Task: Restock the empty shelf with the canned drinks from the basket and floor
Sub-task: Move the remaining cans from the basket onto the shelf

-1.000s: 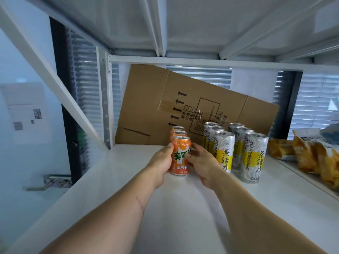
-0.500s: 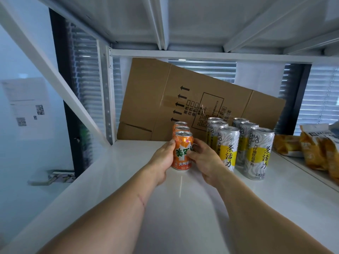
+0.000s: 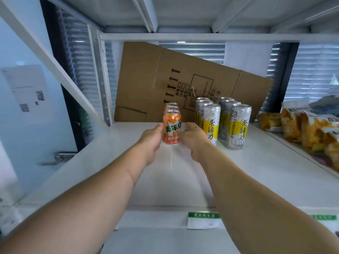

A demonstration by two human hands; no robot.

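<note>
An orange can point(image 3: 171, 128) stands on the white shelf point(image 3: 256, 173), at the front of a row with two more orange cans point(image 3: 171, 106) behind it. My left hand point(image 3: 151, 139) rests against the front can's left side with its thumb at the can's edge. My right hand point(image 3: 194, 139) hovers just off the can's right side, fingers relaxed and slightly blurred. To the right stand two rows of tall silver-and-yellow cans point(image 3: 238, 127), three deep. The basket and floor are out of view.
A flattened cardboard box point(image 3: 165, 79) leans against the back of the shelf behind the cans. Yellow snack bags point(image 3: 311, 131) fill the neighbouring shelf at right. A green-and-white price label point(image 3: 203, 220) hangs on the shelf's front edge. A diagonal white brace point(image 3: 55, 66) crosses at left.
Both hands held the front orange can before; now the right hand has come off it and the left only touches its side. The view has pulled back, showing the shelf's front edge.
</note>
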